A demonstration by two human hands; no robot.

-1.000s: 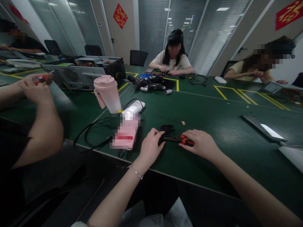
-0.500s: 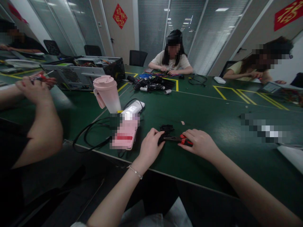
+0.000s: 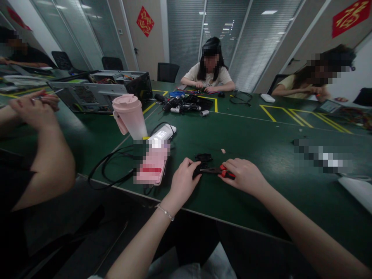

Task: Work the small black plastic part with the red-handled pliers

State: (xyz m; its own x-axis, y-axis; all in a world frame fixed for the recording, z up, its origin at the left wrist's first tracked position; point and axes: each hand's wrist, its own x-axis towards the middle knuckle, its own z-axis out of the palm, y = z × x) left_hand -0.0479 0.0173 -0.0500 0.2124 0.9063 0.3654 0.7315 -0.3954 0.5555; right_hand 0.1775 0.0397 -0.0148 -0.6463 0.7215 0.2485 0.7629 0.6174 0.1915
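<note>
My right hand [image 3: 245, 173] is closed round the red and black handles of a pair of long-nose pliers [image 3: 226, 174]. Their metal jaws point left and reach a small black part [image 3: 197, 170], which my left hand [image 3: 185, 175] pinches between thumb and fingers. The part is dark and mostly covered, so its kind is unclear. Just beyond the jaws, another black piece [image 3: 204, 157] lies on the green table. A small pale scrap [image 3: 223, 151] is a little farther off to the right.
Left of my hands are a pink phone [image 3: 149, 166], a white power strip [image 3: 165, 133] with black cable and a pink cup [image 3: 130, 116]. An open computer case [image 3: 99, 93] stands behind. A co-worker's arm [image 3: 52, 147] is at left; tools and cables [image 3: 186, 102] lie ahead.
The view has shifted slightly. My hands keep the same hold on the pliers and the black part. The co-worker's hands at left have moved slightly left.
</note>
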